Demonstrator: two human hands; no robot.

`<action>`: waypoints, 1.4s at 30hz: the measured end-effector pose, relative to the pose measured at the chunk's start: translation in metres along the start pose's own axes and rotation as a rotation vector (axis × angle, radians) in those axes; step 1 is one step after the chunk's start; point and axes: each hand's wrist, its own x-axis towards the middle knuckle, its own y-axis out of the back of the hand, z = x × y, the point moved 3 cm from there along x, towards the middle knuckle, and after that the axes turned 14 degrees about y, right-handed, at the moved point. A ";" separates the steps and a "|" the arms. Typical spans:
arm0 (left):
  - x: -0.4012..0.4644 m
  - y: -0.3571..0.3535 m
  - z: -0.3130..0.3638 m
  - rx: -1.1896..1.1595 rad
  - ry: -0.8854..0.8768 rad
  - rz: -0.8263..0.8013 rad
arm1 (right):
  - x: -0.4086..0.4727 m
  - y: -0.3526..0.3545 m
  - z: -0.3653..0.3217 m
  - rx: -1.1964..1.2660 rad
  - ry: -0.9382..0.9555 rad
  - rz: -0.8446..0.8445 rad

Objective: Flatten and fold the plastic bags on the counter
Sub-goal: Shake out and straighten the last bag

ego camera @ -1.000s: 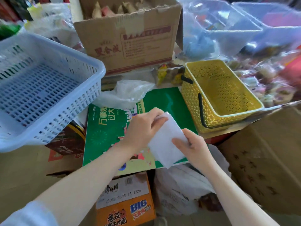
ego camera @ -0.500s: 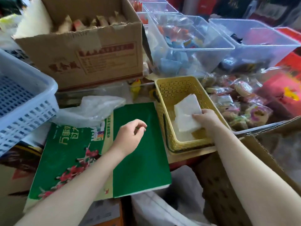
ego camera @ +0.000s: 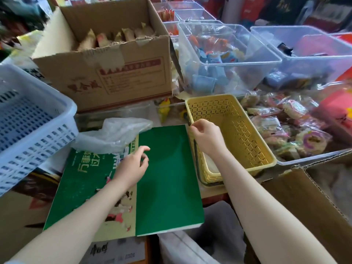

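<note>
View from a head cam, looking down at a cluttered shop counter. Far left: a blue slotted basket [ego camera: 32, 128], nothing visible inside. Behind it, centre-left, a cardboard box [ego camera: 106, 73] w/ packets standing in it.

Just right of the blue basket, one crumpled clear plastic bag [ego camera: 112, 135] lies on the back edge of a flat green box [ego camera: 163, 180], which seems to serve as the work surface. That bag is not flattened or folded yet.

Left hand [ego camera: 131, 166] hovers over the green box, just beside the crumpled bag, fingers loosely curled, holding nothing.

Right hand [ego camera: 206, 137] is at the near-left rim of a yellow basket [ego camera: 245, 134], fingers bent; can't tell whether they pinch the rim or handle.

Inside the yellow basket, at the near end, a pale flat folded bag [ego camera: 210, 164] shows, partly hidden by the forearm. Looks like at least one bag is done and stored there.

Far right: clear tubs [ego camera: 266, 60] w/ wrapped snacks.

Judgement: part-way; the crumpled bag is left to do, likely next.
</note>
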 end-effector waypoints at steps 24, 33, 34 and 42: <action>-0.054 0.069 -0.103 -0.090 -0.175 -0.092 | -0.079 -0.150 -0.064 -0.249 0.564 -0.273; -0.113 0.117 -0.161 -0.195 0.088 -0.396 | -0.129 -0.183 -0.092 0.054 0.144 -0.391; -0.118 0.119 -0.170 -0.181 0.089 -0.453 | -0.133 -0.182 -0.091 0.085 0.071 -0.366; -0.141 0.128 -0.205 -0.689 0.167 -0.461 | -0.159 -0.184 -0.116 -0.046 0.015 -0.226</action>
